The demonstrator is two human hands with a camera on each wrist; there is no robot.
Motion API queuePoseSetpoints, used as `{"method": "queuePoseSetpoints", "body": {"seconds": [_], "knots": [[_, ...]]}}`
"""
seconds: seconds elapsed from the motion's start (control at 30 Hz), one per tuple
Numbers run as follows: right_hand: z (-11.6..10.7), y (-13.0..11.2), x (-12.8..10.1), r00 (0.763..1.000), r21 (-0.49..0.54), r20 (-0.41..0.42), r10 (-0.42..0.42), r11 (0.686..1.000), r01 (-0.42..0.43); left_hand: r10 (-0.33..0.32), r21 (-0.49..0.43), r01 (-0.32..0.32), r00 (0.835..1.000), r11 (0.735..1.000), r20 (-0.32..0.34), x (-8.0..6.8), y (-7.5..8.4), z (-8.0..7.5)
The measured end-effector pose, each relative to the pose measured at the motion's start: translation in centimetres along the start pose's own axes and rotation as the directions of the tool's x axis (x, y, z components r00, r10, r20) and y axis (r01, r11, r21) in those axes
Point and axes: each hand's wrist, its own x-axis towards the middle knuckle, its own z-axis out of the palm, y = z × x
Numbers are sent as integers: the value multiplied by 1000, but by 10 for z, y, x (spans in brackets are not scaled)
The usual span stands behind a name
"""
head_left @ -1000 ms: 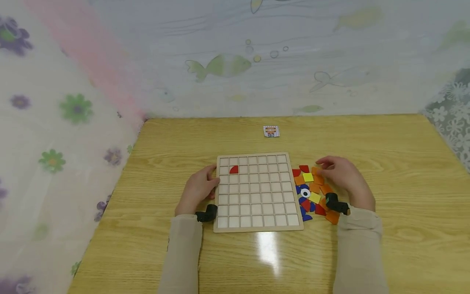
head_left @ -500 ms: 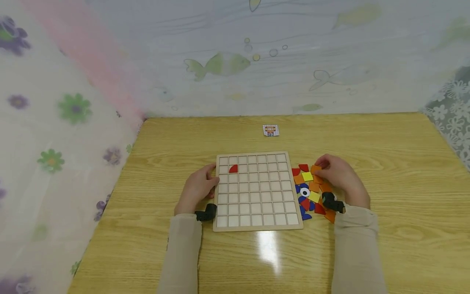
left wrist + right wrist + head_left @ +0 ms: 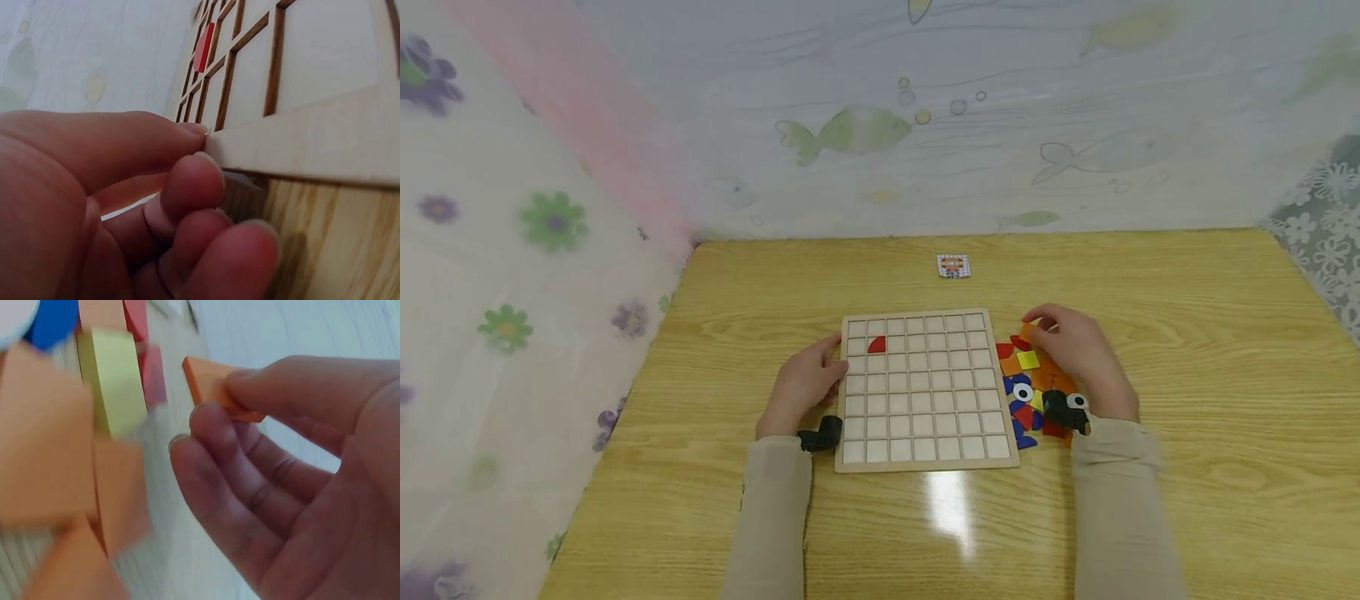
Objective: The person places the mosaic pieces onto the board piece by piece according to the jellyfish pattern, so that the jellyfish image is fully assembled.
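A wooden grid board (image 3: 927,405) lies on the table, with one red quarter-circle tile (image 3: 877,344) in a cell of its second row. My left hand (image 3: 805,379) grips the board's left edge; in the left wrist view the thumb (image 3: 156,139) lies against the rim and the other fingers are curled beside it. Between the thumb and fingers of my right hand (image 3: 1078,346) is an orange tile (image 3: 212,384), pinched just above the far end of the tile pile. That pile sits along the board's right side, partly hidden by the hand.
Loose tiles include a yellow square (image 3: 1027,360), a white eye disc (image 3: 1022,392), blue pieces (image 3: 1026,442) and orange ones. A small printed card (image 3: 953,266) lies behind the board. Patterned walls stand at the table's back and left.
My right hand has picked an orange tile from the right of the pile and carried it left and slightly away from me. My left hand and the board have stayed put.
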Motion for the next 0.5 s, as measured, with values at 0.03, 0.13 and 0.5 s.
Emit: {"method": "queuePoseSetpoints", "body": {"seconds": [0.03,0.13,0.5], "knots": [[2,-3,2,1000,2,1,-17,1000,17,-3,3,3,1000,1000,2,0,0,0],[12,-13,7,998,4,16,-66,998,66,-15,3,15,1000,1000,7,-1,0,-1],[42,-40,18,979,81,-14,-202,976,202,-6,21,6,1000,1000,13,-1,0,1]]}}
